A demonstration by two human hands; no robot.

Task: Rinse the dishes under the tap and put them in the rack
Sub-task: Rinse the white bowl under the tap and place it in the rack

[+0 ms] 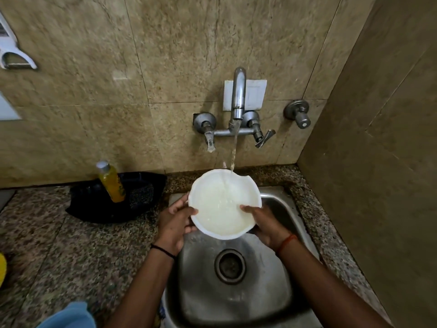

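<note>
A white bowl point(220, 204) with a wavy rim is held over the steel sink point(279, 209), tilted toward me and holding water. The wall tap point(237, 100) is running, and its stream falls into the far part of the bowl. My left hand point(173, 221) grips the bowl's left rim, thumb on the inside. My right hand point(264, 221) grips the right rim, thumb over the edge.
A black tray point(94, 204) on the granite counter left of the sink holds a yellow bottle point(111, 182) and a dark scrubber point(142, 194). Something blue point(68, 316) sits at the near left edge. The drain point(229, 262) is open below. A tiled wall closes the right side.
</note>
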